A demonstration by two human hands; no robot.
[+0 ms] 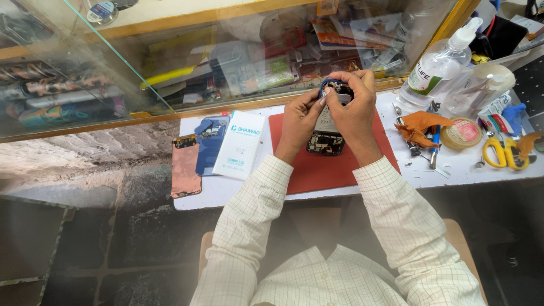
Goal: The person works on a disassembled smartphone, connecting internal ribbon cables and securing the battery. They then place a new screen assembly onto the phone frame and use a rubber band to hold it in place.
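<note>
Glass display case (113, 68), largest item, ran along the 10-to-1 o'clock edge, crammed with packaged goods too blurred to sort. White work table (249, 195) lay below it at centre. Red mat (317, 170) sat on the table directly under the hands. White flat box (240, 144) lay at 9 o'clock of the mat, just beside it; a blue phone back cover (208, 148) lay partly under the box's left edge, and a copper-coloured panel (186, 166) lay farther toward 9 o'clock at the table's corner. Clear pump bottle (439, 65) stood at 2 o'clock of the hands. Orange cloth (418, 126), roll of tape (462, 132) and yellow-handled scissors (503, 153) lay at 3 o'clock, well apart from the mat. Opened phone (327, 127), circuitry exposed, was held upright above the mat between both hands. Left hand (298, 120) gripped its left side, fingers curled closed around the edge. Right hand (356, 107) clasped the top and right side, fingers bent tight over the upper end.
</note>
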